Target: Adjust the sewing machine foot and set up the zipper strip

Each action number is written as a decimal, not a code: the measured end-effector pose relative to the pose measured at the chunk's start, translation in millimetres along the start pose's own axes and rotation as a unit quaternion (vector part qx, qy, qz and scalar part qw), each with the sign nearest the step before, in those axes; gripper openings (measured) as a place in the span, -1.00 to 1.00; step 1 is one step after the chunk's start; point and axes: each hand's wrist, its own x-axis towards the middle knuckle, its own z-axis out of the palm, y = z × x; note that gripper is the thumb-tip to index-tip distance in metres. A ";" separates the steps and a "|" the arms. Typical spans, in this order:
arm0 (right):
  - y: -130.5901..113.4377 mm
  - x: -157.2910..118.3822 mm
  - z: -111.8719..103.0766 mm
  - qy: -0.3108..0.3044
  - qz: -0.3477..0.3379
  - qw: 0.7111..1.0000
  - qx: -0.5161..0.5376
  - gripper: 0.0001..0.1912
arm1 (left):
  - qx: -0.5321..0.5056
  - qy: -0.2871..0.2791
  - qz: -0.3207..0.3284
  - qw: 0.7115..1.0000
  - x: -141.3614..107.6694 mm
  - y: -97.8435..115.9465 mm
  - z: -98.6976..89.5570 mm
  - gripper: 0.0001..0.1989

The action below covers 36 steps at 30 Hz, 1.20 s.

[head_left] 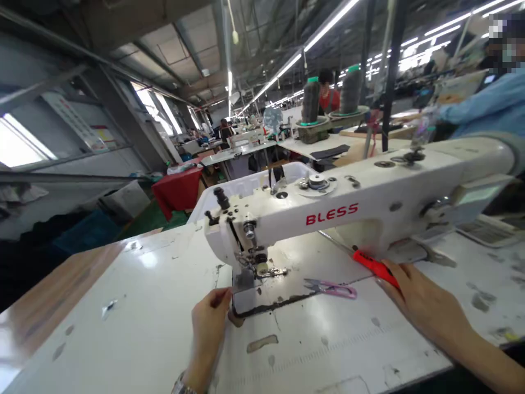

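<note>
A white sewing machine (287, 213) with red BLESS lettering stands on the white table (143, 323). My right hand (414, 290) is wrapped round the red handle of a screwdriver (373, 265), whose metal shaft points up and left under the machine arm. My left hand (213, 314) is closed at the left edge of the needle plate, thumb and finger pressed together; anything between them is too small to make out. Between the hands, pink thread snips (336, 289) lie near the presser foot (270, 272).
Behind the machine is a white plastic bin (200, 205). Two dark thread cones (310, 101) stand farther back. A person in a blue sleeve (484, 106) is at the upper right. A red cloth (176, 189) covers something at the left back.
</note>
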 end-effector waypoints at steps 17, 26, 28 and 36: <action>-242.4 62.4 -46.2 -0.314 0.203 0.549 0.748 -0.22 | 0.010 0.018 0.435 0.900 -31.2 -4.9 -39.1 -0.87; -225.5 7.3 -61.0 -0.257 0.222 0.645 0.684 -0.46 | 0.077 -0.166 0.618 0.765 -14.0 17.8 -7.8 -0.74; -217.9 5.0 -65.5 -0.262 0.208 0.685 0.647 -0.49 | 0.064 -0.183 0.624 0.757 -10.6 18.3 -0.1 -0.75; -191.0 15.9 -80.1 -0.244 0.188 0.785 0.537 -0.62 | -0.017 -0.151 0.607 0.780 -6.1 12.5 -7.4 -0.74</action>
